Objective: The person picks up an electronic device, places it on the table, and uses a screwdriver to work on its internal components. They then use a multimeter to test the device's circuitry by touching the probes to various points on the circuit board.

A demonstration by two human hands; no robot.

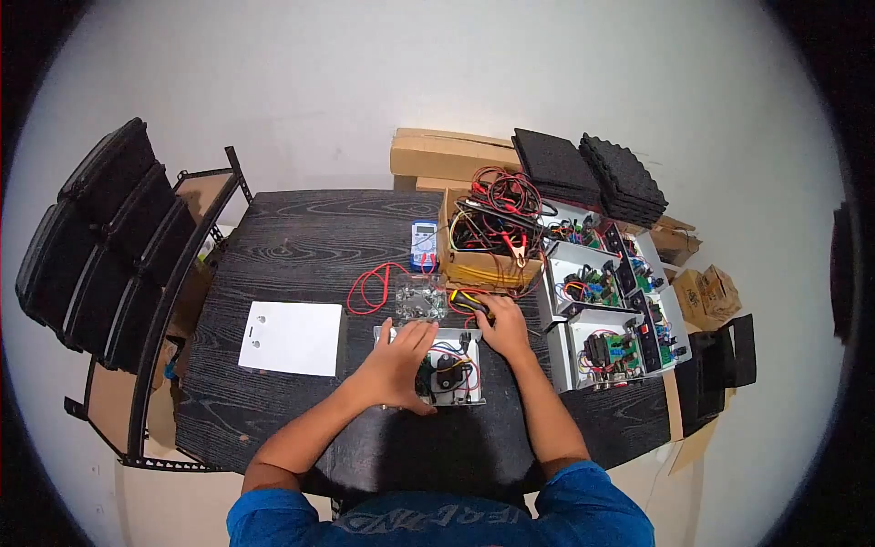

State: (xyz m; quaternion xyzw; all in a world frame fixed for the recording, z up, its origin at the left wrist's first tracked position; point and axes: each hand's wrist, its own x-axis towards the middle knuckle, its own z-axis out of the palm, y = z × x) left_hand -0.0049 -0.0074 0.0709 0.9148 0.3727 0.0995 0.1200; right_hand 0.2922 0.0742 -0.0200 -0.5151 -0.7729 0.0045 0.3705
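Observation:
An opened white metal case [476, 346] with wires, a black part and a green board inside lies before me. My left hand [401, 362] rests across its left side, fingers apart, covering part of the board. Beyond the case's right corner, my right hand [503, 325] has its fingers around a yellow and black screwdriver [467, 301]. A clear plastic tray [420, 299] with small parts sits just past the case. Behind that tray is a blue and white multimeter [424, 244] with red leads.
A white cover plate [292, 338] lies on the dark table [273, 237] at left. A cardboard box [492, 270] of tangled cables stands at the back. Several opened cases with circuit boards [592, 284] are stacked at right. Black bins [109, 228] stand far left.

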